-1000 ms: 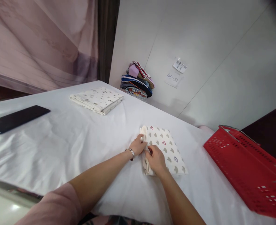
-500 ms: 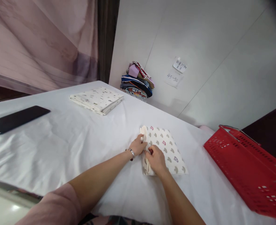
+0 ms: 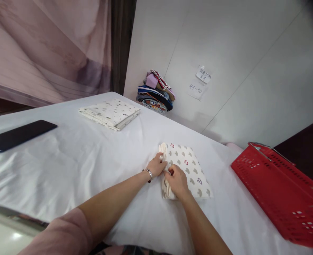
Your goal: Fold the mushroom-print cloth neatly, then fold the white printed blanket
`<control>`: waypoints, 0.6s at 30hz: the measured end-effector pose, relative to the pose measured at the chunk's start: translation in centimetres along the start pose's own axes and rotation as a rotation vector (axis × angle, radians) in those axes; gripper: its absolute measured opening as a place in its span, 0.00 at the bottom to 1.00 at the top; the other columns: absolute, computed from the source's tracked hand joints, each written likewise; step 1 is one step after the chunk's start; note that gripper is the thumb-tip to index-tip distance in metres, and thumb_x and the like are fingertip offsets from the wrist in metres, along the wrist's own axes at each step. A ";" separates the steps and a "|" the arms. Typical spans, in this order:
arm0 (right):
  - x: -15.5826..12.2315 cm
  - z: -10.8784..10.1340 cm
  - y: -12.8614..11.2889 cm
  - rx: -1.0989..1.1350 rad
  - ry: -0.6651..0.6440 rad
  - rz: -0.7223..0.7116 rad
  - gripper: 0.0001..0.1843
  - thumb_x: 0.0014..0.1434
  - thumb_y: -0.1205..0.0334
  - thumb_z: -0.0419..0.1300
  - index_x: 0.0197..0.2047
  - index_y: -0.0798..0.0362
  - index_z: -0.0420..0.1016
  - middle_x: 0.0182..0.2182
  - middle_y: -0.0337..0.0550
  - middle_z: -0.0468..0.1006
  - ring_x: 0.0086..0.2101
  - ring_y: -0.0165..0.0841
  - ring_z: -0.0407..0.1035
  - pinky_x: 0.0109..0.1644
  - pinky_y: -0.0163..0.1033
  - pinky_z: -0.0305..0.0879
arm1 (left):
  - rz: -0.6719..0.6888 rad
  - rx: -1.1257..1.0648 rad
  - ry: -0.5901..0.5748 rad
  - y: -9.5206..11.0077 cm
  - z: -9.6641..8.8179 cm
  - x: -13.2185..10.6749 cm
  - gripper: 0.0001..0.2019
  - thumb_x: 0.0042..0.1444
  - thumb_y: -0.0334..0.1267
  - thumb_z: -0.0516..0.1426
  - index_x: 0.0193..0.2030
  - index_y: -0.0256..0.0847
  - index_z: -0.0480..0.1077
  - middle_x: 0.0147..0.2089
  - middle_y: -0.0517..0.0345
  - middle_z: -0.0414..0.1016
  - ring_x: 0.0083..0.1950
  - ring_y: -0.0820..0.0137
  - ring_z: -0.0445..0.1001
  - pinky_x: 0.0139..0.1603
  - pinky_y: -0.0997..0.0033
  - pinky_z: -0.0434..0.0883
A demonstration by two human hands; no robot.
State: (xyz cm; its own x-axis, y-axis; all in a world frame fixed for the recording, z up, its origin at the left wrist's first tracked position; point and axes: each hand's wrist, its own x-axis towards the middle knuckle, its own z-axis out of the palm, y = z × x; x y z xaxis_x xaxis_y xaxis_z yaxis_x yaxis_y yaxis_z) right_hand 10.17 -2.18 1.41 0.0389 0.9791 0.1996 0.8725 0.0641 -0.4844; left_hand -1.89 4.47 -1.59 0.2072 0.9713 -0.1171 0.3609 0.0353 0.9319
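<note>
Two bare hands, the left hand (image 3: 155, 165) and the right hand (image 3: 178, 180), meet at the layered left edge of a folded, grey-printed cloth (image 3: 185, 154), right of centre and below the middle of the frame. That edge is the relation that matters: its stacked folds run almost straight down the frame, and the body of the cloth spreads from it toward the right. The outline looks nearly square, so I cannot name a long axis. The left hand comes in from outside the edge, thumb and fingers bent at the upper folds; whether it grips them I cannot tell. The right hand sits lower and overlaps the cloth's lower left part, thumb and forefinger pinching the folds; how many layers is hidden. It covers more of the cloth than the left does. The cloth lies flat on the white sheet (image 3: 92, 166), between a speckled cloth (image 3: 114, 110) at upper left and a red basket (image 3: 275, 198) at lower right.
</note>
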 end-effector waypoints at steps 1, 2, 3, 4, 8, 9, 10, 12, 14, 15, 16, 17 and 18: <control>0.0 0.0 0.0 0.000 -0.001 0.000 0.06 0.51 0.58 0.52 0.25 0.50 0.61 0.23 0.32 0.66 0.24 0.28 0.59 0.29 0.34 0.51 | 0.003 0.001 0.005 0.0 0.0 0.0 0.25 0.51 0.40 0.53 0.57 0.40 0.56 0.27 0.62 0.72 0.25 0.72 0.70 0.30 0.74 0.65; 0.0 0.0 0.0 -0.001 -0.002 0.001 0.07 0.51 0.58 0.52 0.25 0.50 0.61 0.22 0.32 0.66 0.24 0.28 0.59 0.29 0.34 0.51 | 0.004 0.001 0.010 -0.1 0.0 0.1 0.25 0.51 0.40 0.53 0.57 0.41 0.56 0.27 0.62 0.72 0.26 0.72 0.70 0.31 0.74 0.65; 0.0 0.0 0.0 -0.002 -0.002 0.001 0.07 0.51 0.58 0.52 0.25 0.50 0.61 0.22 0.32 0.66 0.24 0.28 0.59 0.29 0.34 0.51 | 0.005 -0.001 0.014 -0.1 0.0 0.1 0.25 0.51 0.40 0.54 0.56 0.41 0.56 0.27 0.62 0.72 0.26 0.72 0.70 0.31 0.74 0.66; 0.0 -0.1 0.0 -0.004 -0.002 0.001 0.07 0.50 0.58 0.52 0.25 0.50 0.61 0.22 0.32 0.66 0.24 0.28 0.59 0.29 0.34 0.51 | 0.006 -0.003 0.016 -0.2 0.1 0.1 0.25 0.51 0.40 0.54 0.56 0.41 0.56 0.27 0.62 0.72 0.27 0.72 0.70 0.31 0.74 0.66; 0.0 0.0 0.0 -0.011 -0.004 0.004 0.06 0.50 0.59 0.53 0.25 0.50 0.61 0.21 0.31 0.65 0.24 0.28 0.59 0.28 0.33 0.50 | 0.000 -0.009 0.009 -0.2 0.1 0.1 0.25 0.51 0.40 0.54 0.57 0.41 0.56 0.28 0.62 0.72 0.27 0.72 0.70 0.31 0.74 0.66; 0.0 0.0 0.0 -0.009 -0.004 0.004 0.06 0.50 0.59 0.53 0.25 0.50 0.61 0.21 0.31 0.65 0.24 0.28 0.59 0.28 0.33 0.50 | -0.003 -0.008 0.007 -0.1 0.1 0.1 0.25 0.51 0.40 0.53 0.57 0.41 0.56 0.27 0.62 0.72 0.27 0.72 0.70 0.31 0.74 0.66; -0.1 0.1 0.0 -0.006 -0.004 0.004 0.06 0.50 0.59 0.53 0.25 0.50 0.60 0.21 0.31 0.65 0.23 0.28 0.59 0.28 0.33 0.50 | -0.004 -0.007 0.005 -0.1 0.0 0.1 0.25 0.51 0.40 0.53 0.57 0.41 0.56 0.27 0.62 0.72 0.27 0.72 0.70 0.31 0.74 0.65; -0.1 0.1 0.1 0.012 -0.003 0.006 0.07 0.50 0.58 0.53 0.24 0.50 0.60 0.20 0.31 0.65 0.23 0.28 0.59 0.28 0.33 0.51 | 0.002 -0.008 0.004 -0.1 0.0 0.0 0.25 0.51 0.39 0.53 0.57 0.41 0.56 0.27 0.62 0.72 0.26 0.72 0.70 0.30 0.75 0.65; 0.1 -0.2 0.3 0.064 -0.030 0.010 0.08 0.50 0.57 0.54 0.24 0.51 0.61 0.20 0.31 0.64 0.23 0.29 0.59 0.28 0.33 0.52 | 0.009 -0.016 0.003 0.0 0.0 0.0 0.25 0.51 0.39 0.53 0.57 0.40 0.56 0.26 0.63 0.72 0.25 0.73 0.69 0.30 0.75 0.65; 0.3 -0.4 0.5 0.108 -0.055 0.013 0.09 0.51 0.56 0.54 0.24 0.51 0.61 0.19 0.31 0.64 0.23 0.29 0.60 0.27 0.33 0.53 | 0.008 -0.021 0.000 0.1 0.0 -0.1 0.25 0.51 0.39 0.53 0.57 0.40 0.55 0.26 0.63 0.72 0.24 0.73 0.69 0.29 0.75 0.65; 0.5 -0.7 0.6 0.156 -0.071 0.013 0.10 0.52 0.55 0.53 0.24 0.51 0.62 0.19 0.32 0.65 0.23 0.29 0.60 0.27 0.33 0.54 | 0.002 -0.026 -0.003 0.1 0.0 -0.1 0.25 0.51 0.39 0.53 0.57 0.40 0.55 0.26 0.63 0.71 0.23 0.73 0.68 0.28 0.75 0.65; 0.7 -1.0 0.8 0.198 -0.071 0.004 0.11 0.53 0.54 0.52 0.25 0.51 0.64 0.20 0.33 0.66 0.23 0.29 0.61 0.27 0.34 0.56 | -0.006 -0.032 -0.008 0.2 0.0 -0.2 0.25 0.51 0.39 0.53 0.57 0.40 0.55 0.25 0.64 0.71 0.21 0.74 0.68 0.27 0.75 0.64; 0.9 -1.3 0.9 0.224 -0.054 -0.017 0.11 0.55 0.54 0.50 0.28 0.51 0.66 0.23 0.35 0.69 0.26 0.30 0.64 0.29 0.34 0.58 | -0.015 -0.036 -0.015 0.3 -0.1 -0.2 0.25 0.52 0.39 0.53 0.57 0.41 0.55 0.25 0.64 0.71 0.20 0.74 0.67 0.26 0.76 0.64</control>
State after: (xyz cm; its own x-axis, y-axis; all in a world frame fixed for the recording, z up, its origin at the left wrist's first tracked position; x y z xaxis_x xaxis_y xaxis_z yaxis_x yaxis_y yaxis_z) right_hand 11.61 -1.46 2.25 -0.0064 0.9861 0.1660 0.7427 0.1159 -0.6595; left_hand -1.88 4.27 -1.26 0.2153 0.9670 -0.1362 0.3315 0.0588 0.9416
